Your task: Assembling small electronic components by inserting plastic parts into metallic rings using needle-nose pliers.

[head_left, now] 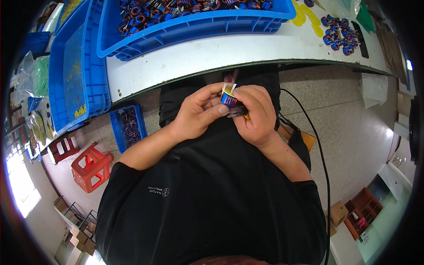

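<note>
In front of my torso, just below the table edge, both hands hold one small wire-wound toroidal coil (228, 100). Its winding is blue and copper, a yellow disc (229, 92) lies on its upper face, and pale wire leads stick up past it. My left hand (196, 110) pinches the coil from the left, thumb on its lower side. Curled around the right side, my right hand (257, 114) presses its fingers close to the disc and leads. A dark object (237, 111) with a bit of yellow beside it shows under the right fingers; its kind is hidden.
A blue crate (198, 27) full of similar coils stands on the white table (150, 73). Yellow discs (309, 15) and a cluster of coils (340, 35) lie at right. Another blue crate (79, 66) is at left. A red stool (92, 168) and a black cable (320, 150) are lower down.
</note>
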A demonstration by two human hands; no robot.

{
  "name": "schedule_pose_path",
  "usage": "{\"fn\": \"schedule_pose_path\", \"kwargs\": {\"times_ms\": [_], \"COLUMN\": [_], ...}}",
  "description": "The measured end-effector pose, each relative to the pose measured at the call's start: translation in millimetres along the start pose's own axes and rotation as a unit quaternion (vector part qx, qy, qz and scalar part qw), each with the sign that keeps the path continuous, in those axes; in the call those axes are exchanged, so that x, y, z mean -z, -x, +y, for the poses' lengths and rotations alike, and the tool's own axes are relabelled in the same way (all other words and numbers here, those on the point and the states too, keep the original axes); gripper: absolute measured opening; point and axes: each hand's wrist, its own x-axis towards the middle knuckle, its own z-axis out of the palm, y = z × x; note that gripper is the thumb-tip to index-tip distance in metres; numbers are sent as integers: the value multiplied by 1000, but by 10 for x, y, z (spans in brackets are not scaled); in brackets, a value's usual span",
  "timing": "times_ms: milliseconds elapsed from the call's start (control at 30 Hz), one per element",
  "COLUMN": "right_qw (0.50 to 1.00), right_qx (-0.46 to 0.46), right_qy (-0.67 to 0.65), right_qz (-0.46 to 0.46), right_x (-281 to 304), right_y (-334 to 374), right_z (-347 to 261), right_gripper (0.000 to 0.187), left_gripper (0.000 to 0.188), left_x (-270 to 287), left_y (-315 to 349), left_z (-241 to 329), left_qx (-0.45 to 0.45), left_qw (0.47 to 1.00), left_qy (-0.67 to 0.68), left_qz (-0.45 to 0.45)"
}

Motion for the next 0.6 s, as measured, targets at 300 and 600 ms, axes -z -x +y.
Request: {"fn": "schedule_pose_path", "kwargs": {"times_ms": [300, 600], "right_qw": [992, 987], "right_qx": [39, 59], "right_qy": [112, 135], "right_qz": [-35, -70], "right_x": [-169, -325], "right_y": [-67, -221], "right_z": [197, 279], "right_gripper": [51, 46], "left_gripper": [29, 30], "left_x": [153, 228], "left_y": [-162, -230], "left_z": [-186, -314], "left_qx": [99, 76], "left_qw": [993, 983], "left_qy": [57, 152], "left_qz": [38, 66]}}
